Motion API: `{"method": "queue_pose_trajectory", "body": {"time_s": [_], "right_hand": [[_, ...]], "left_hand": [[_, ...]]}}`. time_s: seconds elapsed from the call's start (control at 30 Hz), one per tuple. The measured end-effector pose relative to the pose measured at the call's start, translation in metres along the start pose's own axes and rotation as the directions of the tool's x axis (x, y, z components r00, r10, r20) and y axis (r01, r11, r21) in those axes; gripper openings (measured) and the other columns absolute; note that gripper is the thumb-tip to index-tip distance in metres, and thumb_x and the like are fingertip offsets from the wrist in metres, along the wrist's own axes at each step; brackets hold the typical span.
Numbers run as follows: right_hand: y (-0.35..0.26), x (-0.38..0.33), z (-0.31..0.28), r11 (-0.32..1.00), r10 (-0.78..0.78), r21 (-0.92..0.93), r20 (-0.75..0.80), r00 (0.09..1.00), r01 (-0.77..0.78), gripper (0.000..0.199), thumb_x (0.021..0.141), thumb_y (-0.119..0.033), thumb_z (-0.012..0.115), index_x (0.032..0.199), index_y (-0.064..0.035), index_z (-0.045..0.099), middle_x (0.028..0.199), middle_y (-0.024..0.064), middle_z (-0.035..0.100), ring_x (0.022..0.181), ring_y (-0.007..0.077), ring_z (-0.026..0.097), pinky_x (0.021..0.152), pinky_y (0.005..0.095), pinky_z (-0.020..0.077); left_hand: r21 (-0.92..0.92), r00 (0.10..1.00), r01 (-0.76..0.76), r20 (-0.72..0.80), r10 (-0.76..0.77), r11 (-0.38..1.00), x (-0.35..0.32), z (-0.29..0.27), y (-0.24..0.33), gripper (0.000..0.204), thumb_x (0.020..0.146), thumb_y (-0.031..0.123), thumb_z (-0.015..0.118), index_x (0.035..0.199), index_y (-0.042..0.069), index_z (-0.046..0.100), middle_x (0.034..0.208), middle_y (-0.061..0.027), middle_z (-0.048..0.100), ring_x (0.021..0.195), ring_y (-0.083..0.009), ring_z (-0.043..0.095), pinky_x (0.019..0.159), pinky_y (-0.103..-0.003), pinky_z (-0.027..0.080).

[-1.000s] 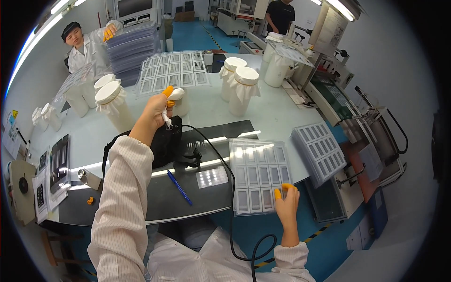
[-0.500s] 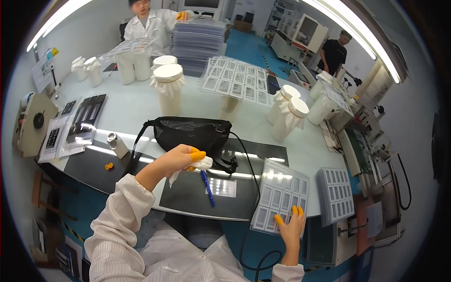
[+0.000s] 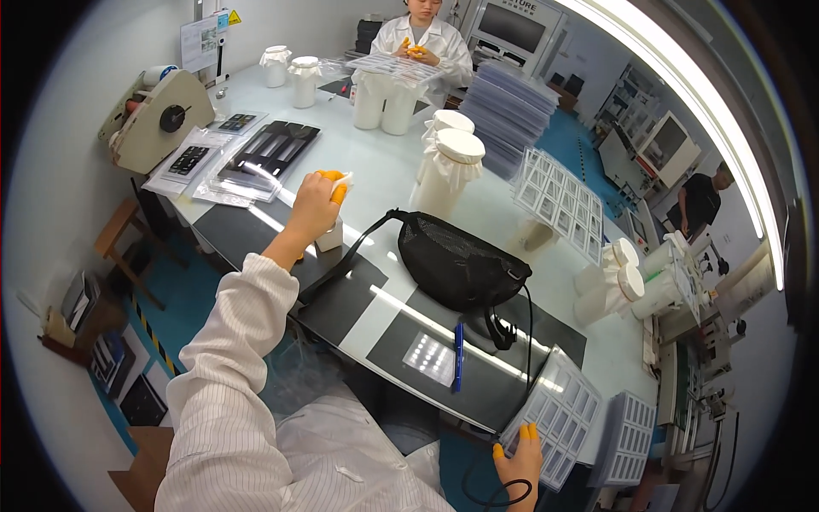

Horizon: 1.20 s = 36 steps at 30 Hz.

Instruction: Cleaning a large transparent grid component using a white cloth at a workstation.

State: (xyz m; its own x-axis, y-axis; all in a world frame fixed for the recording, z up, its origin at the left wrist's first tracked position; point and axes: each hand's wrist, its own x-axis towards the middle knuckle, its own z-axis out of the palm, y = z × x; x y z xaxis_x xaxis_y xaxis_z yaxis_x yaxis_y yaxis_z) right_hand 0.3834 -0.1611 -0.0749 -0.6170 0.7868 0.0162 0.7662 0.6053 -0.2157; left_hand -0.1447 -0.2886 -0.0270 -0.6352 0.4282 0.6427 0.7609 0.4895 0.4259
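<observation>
My left hand, wearing orange finger cots, is closed on a crumpled white cloth. It is above a small white container, whose top it hides; I cannot tell whether the cloth touches it. At the near right edge of the table lies a clear plastic tray with rows of rectangular compartments. My right hand, also in finger cots, is at that tray's near left corner. Its thumb and fingers are apart, and nothing shows gripped between them.
Mid-table lie a black mesh waist bag with a cable and a blue pen. White cloth-topped jars stand behind, some carrying trays. Another tray stack is at right. Bagged black panels lie left. A co-worker stands opposite.
My left hand has carried the cloth leftward from beside the bag to the white container. My right hand has moved to the tray's corner. The head view has turned left.
</observation>
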Motion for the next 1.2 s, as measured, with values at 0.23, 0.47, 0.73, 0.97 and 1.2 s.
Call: {"method": "queue_pose_trajectory", "body": {"time_s": [0.23, 0.47, 0.73, 0.97, 1.2], "right_hand": [[-0.002, -0.023, -0.02, 0.995, 0.093, -0.043, 0.033, 0.995, -0.091, 0.048, 0.062, -0.009, 0.064, 0.106, 0.0046, 0.051, 0.112, 0.0234, 0.049, 0.104, 0.0373, 0.047, 0.089, 0.0384, 0.039], [0.0, -0.023, -0.018, 0.997, -0.013, -0.078, -0.073, 0.997, 0.007, 0.053, 0.065, -0.013, 0.07, 0.111, 0.0021, 0.049, 0.119, 0.0197, 0.045, 0.111, 0.0339, 0.043, 0.092, 0.0373, 0.0377], [0.019, -0.025, -0.031, 0.998, -0.048, -0.028, -0.032, 0.998, 0.047, 0.053, 0.066, -0.009, 0.07, 0.114, -0.0016, 0.049, 0.12, 0.0144, 0.048, 0.112, 0.03, 0.044, 0.093, 0.0348, 0.0387], [0.029, -0.023, -0.033, 0.982, -0.183, -0.064, -0.053, 0.982, 0.18, 0.049, 0.064, -0.012, 0.07, 0.109, -0.0006, 0.054, 0.113, 0.0131, 0.053, 0.107, 0.0279, 0.048, 0.09, 0.0342, 0.0415], [0.051, -0.025, -0.013, 0.862, -0.448, -0.325, -0.132, 0.884, 0.389, 0.037, 0.068, -0.017, 0.068, 0.097, 0.0046, 0.06, 0.094, 0.0173, 0.06, 0.095, 0.0294, 0.056, 0.082, 0.0349, 0.0473]], "left_hand": [[0.032, 0.987, -0.119, 0.11, 0.115, 0.992, -0.011, 0.028, -0.026, 0.017, 0.075, 0.012, 0.055, 0.088, 0.008, 0.064, 0.086, -0.013, 0.057, 0.085, -0.0295, 0.051, 0.077, -0.037, 0.042], [0.115, 0.975, -0.22, 0.041, 0.217, 0.969, -0.011, 0.014, -0.006, 0.016, 0.074, 0.008, 0.056, 0.089, 0.006, 0.062, 0.082, -0.0095, 0.057, 0.082, -0.0271, 0.051, 0.072, -0.038, 0.038], [0.21, 0.98, -0.198, 0.077, 0.186, 0.957, -0.015, 0.005, 0.02, 0.021, 0.074, 0.009, 0.059, 0.095, 0.003, 0.059, 0.1, -0.0114, 0.052, 0.101, -0.0273, 0.045, 0.086, -0.039, 0.034], [0.16, 0.963, -0.261, -0.021, 0.268, 0.952, -0.02, -0.017, 0.056, 0.016, 0.077, 0.005, 0.057, 0.091, 0.0, 0.056, 0.097, -0.0138, 0.051, 0.099, -0.0297, 0.046, 0.084, -0.037, 0.035], [-0.205, 0.937, -0.343, -0.002, 0.35, 0.917, -0.05, -0.022, 0.126, 0.013, 0.07, -0.004, 0.055, 0.082, -0.007, 0.056, 0.09, -0.0167, 0.052, 0.088, -0.033, 0.048, 0.078, -0.038, 0.038]]}}
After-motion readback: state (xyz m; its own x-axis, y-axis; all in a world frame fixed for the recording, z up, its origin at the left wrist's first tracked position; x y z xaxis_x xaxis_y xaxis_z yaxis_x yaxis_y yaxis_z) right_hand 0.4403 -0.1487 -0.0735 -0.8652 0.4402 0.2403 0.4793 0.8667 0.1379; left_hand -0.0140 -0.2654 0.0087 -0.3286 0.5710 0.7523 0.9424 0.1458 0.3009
